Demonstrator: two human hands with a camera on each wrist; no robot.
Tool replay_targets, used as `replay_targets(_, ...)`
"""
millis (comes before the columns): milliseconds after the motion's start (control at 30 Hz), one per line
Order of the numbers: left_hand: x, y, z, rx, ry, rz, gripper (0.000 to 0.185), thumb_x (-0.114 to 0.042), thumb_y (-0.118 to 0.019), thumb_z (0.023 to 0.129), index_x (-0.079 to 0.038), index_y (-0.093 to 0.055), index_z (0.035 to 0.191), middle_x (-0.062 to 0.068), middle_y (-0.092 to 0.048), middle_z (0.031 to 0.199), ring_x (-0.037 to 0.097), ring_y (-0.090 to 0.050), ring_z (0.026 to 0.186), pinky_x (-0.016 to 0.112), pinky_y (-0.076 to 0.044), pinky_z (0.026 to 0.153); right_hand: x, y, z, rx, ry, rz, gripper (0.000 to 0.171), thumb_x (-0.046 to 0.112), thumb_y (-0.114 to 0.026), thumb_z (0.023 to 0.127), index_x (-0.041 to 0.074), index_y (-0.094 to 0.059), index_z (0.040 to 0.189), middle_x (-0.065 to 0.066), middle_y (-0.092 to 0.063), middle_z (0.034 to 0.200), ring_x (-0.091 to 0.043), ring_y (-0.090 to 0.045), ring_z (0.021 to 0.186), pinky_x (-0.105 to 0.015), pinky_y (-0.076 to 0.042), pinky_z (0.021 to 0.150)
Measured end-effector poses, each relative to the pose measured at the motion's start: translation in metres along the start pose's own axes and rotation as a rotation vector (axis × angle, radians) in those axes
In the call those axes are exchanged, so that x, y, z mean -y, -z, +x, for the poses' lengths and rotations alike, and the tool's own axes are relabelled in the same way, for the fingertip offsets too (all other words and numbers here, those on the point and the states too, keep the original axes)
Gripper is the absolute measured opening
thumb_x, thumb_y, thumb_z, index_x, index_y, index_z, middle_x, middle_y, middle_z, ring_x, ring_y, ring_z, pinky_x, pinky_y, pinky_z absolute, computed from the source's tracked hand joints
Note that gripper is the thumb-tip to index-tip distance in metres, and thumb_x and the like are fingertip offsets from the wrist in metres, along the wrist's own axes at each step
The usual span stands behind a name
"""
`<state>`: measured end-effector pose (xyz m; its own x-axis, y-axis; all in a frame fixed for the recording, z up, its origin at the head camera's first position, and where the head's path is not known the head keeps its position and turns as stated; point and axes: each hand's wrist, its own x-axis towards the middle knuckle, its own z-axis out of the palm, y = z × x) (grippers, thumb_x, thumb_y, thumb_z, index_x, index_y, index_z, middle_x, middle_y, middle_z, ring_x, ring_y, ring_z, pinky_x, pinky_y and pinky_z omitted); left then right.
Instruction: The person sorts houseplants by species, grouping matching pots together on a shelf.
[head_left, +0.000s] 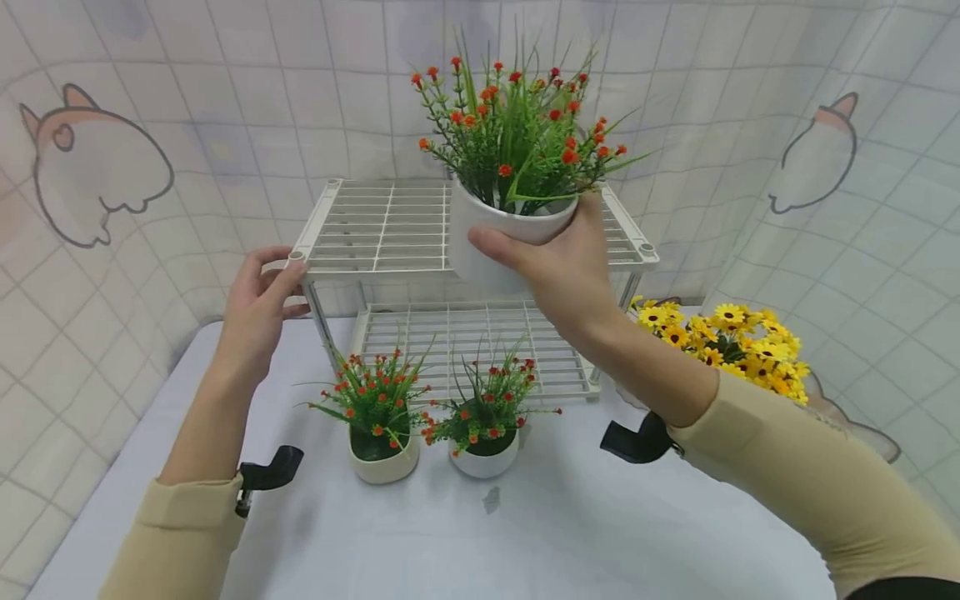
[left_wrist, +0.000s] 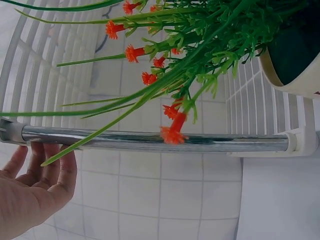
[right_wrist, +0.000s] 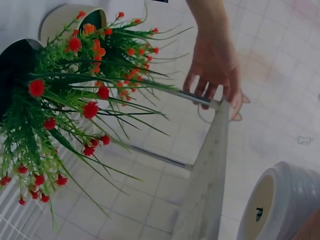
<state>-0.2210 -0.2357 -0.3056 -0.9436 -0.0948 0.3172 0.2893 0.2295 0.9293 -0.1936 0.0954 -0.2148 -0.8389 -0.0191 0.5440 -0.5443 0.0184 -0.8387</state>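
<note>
My right hand (head_left: 562, 258) grips a large white flowerpot (head_left: 487, 250) with grass and small red flowers (head_left: 517, 125), thumb across its front. In the right wrist view, the pot's underside (right_wrist: 259, 214) shows, apart from the upper shelf (right_wrist: 207, 175). My left hand (head_left: 258, 292) holds the front left corner of a white two-tier wire rack (head_left: 375, 225), thumb on top and fingers beneath. Two smaller red-flowered plants stand on the table before the rack, one in a cream pot (head_left: 384, 462) and one in a white pot (head_left: 487, 458).
Yellow flowers (head_left: 738, 346) stand right of the rack, partly behind my right forearm. A white cloth covers the table (head_left: 420, 542). Tile-patterned curtains (head_left: 247, 125) with cartoon animals hang behind and at both sides. The rack's lower shelf (head_left: 465, 317) lies behind the small plants.
</note>
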Motion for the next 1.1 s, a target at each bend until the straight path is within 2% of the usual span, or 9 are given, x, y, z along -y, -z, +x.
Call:
replay_targets(100, 0.002, -0.001, -0.002, -0.002, 0.003, 0.004, 0.048, -0.038, -0.055, 0.107, -0.012, -0.044, 0.146, 0.001, -0.059, 0.121, 0.017, -0.058, 0.107, 0.031, -0.051, 0.087, -0.011, -0.014, 0.009, 0.007, 0.023, 0.048, 0.081, 0.009, -0.093, 0.074, 0.013, -0.048, 0.142, -0.003, -0.063, 0.131, -0.021, -0.062, 0.117, -0.037, -0.052, 0.097)
replay_targets(267, 0.004, 0.0, -0.005, -0.009, -0.009, -0.014, 0.048, -0.037, -0.056, 0.107, -0.012, -0.044, 0.147, 0.003, -0.059, 0.122, 0.018, -0.058, 0.106, 0.028, -0.051, 0.085, -0.026, -0.039, 0.019, -0.031, -0.014, 0.044, 0.089, 0.014, -0.096, 0.071, 0.011, -0.042, 0.142, -0.003, -0.059, 0.133, -0.019, -0.061, 0.116, -0.033, -0.053, 0.095)
replay_targets(400, 0.003, 0.001, -0.005, -0.015, -0.02, -0.047, 0.046, -0.035, -0.058, 0.106, -0.012, -0.046, 0.144, 0.006, -0.06, 0.122, 0.019, -0.057, 0.105, 0.028, -0.051, 0.083, -0.035, -0.055, 0.027, -0.053, -0.035, -0.036, 0.095, 0.021, -0.098, 0.069, 0.008, -0.039, 0.142, -0.003, -0.055, 0.133, -0.017, -0.06, 0.115, -0.03, -0.053, 0.092)
replay_targets(533, 0.003, 0.001, -0.005, -0.013, -0.024, -0.017, 0.047, -0.036, -0.056, 0.107, -0.012, -0.046, 0.145, 0.006, -0.06, 0.123, 0.019, -0.057, 0.106, 0.029, -0.051, 0.085, -0.041, -0.066, 0.035, -0.064, -0.06, -0.147, 0.097, 0.029, -0.098, 0.069, 0.007, -0.039, 0.142, -0.003, -0.052, 0.13, -0.016, -0.058, 0.112, -0.028, -0.053, 0.088)
replay_targets(633, 0.002, 0.001, -0.005, -0.021, -0.024, 0.004, 0.047, -0.037, -0.055, 0.107, -0.013, -0.045, 0.146, 0.007, -0.059, 0.124, 0.018, -0.057, 0.106, 0.028, -0.051, 0.084, -0.043, -0.074, 0.039, -0.06, -0.085, -0.179, 0.099, 0.034, -0.098, 0.069, 0.007, -0.039, 0.144, -0.002, -0.052, 0.131, -0.015, -0.057, 0.112, -0.029, -0.051, 0.088)
replay_targets(833, 0.003, -0.001, -0.005, -0.024, -0.014, -0.027, 0.046, -0.036, -0.056, 0.107, -0.013, -0.046, 0.145, 0.007, -0.06, 0.124, 0.017, -0.057, 0.106, 0.029, -0.05, 0.085, -0.043, -0.076, 0.037, -0.024, -0.076, -0.215, 0.096, 0.039, -0.092, 0.077, 0.008, -0.037, 0.149, -0.003, -0.05, 0.135, -0.015, -0.053, 0.116, -0.03, -0.047, 0.093)
replay_targets(1000, 0.004, -0.001, -0.003, -0.024, -0.006, -0.039, 0.046, -0.036, -0.057, 0.107, -0.014, -0.046, 0.145, 0.005, -0.059, 0.123, 0.017, -0.057, 0.106, 0.03, -0.05, 0.086, -0.039, -0.069, 0.026, -0.002, -0.036, -0.227, 0.086, 0.03, -0.087, 0.085, 0.005, -0.036, 0.151, -0.007, -0.044, 0.139, -0.016, -0.047, 0.121, -0.028, -0.045, 0.096)
replay_targets(1100, 0.001, 0.0, -0.002, -0.023, 0.008, -0.037, 0.046, -0.037, -0.057, 0.106, -0.015, -0.045, 0.145, 0.006, -0.058, 0.124, 0.017, -0.057, 0.107, 0.03, -0.049, 0.086, -0.038, -0.067, 0.023, -0.012, -0.03, -0.233, 0.084, 0.027, -0.086, 0.086, 0.004, -0.037, 0.15, -0.008, -0.044, 0.139, -0.017, -0.046, 0.121, -0.027, -0.045, 0.096)
